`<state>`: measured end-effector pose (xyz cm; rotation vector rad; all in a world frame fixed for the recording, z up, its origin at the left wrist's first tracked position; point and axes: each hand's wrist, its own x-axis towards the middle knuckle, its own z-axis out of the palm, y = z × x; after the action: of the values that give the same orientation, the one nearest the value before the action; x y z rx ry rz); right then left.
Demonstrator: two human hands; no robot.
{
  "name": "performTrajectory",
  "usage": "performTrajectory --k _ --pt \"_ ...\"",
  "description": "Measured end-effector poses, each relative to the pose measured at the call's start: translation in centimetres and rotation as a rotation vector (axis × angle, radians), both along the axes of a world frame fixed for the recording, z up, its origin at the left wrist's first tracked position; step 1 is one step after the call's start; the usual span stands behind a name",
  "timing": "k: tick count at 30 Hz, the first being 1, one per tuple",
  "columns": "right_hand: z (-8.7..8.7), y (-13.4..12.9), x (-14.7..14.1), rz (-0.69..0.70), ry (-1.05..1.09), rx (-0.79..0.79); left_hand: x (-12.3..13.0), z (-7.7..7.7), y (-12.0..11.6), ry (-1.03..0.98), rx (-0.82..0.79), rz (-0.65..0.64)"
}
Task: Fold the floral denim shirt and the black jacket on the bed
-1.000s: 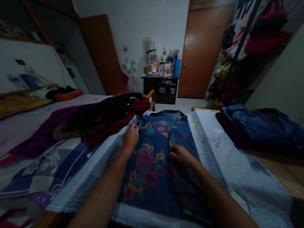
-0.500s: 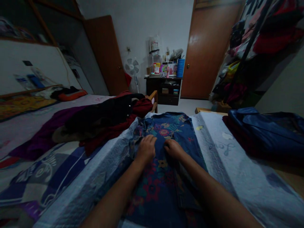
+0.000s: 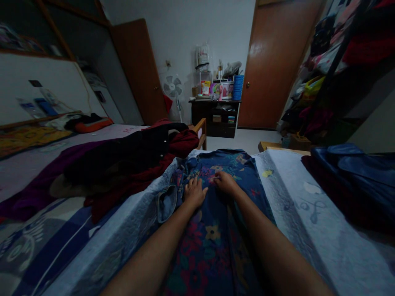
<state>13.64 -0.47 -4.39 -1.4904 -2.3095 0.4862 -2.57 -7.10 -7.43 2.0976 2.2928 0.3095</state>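
Note:
A dark blue floral garment, seemingly a long-sleeved shirt [image 3: 212,250], lies spread lengthwise on the pale bed cover. My left hand [image 3: 195,192] rests on its left part, palm down with the fingers apart. Just left of that wrist, a sleeve end or cuff [image 3: 167,204] gapes, its lighter inside showing. My right hand [image 3: 226,183] has its fingers pinched together on the cloth near the middle of the far part; a fold runs beneath that forearm. My forearms cover portions of the garment's sides.
Black, red and purple clothes [image 3: 132,154] lie heaped on the left. A stack of folded dark red and blue clothes [image 3: 354,176] sits on the right. Beyond the bed stand a dark cabinet [image 3: 212,119], a fan [image 3: 173,88] and a wooden door [image 3: 271,70].
My left hand has flattened onto the garment with its fingers spread, and the cuff beside it now shows open. My right hand has slid slightly farther away, still pinching. The view has shifted slightly.

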Motion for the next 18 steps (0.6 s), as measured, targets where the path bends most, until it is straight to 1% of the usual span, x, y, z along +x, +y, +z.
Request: performTrajectory --k 3,5,8,11,13,15,18 --pt "-1.0 0.4 -0.2 0.004 -0.014 0.001 0.1 -0.4 1.5 0.033 0.091 -0.023" --pt "-1.6 0.0 -0.2 0.024 -0.017 0.049 -0.1 -0.1 2.7 0.075 0.135 -0.046" --pt "-2.4 -0.6 -0.1 0.042 0.003 0.153 -0.8 1.4 4.9 0.155 0.163 -0.062" --pt "-2.9 -0.8 -0.1 0.032 0.027 0.174 -2.0 3.0 7.4 0.236 0.202 -0.052" --pt "-3.1 -0.6 0.0 0.027 0.037 0.172 -2.8 3.8 9.0 0.265 0.138 -0.022" --pt "-3.2 -0.5 0.0 0.028 0.044 0.176 -3.5 4.3 10.5 0.273 0.021 0.044" --pt "-3.0 -0.5 0.0 0.037 0.047 0.187 -4.6 4.9 12.3 0.208 -0.163 0.142"
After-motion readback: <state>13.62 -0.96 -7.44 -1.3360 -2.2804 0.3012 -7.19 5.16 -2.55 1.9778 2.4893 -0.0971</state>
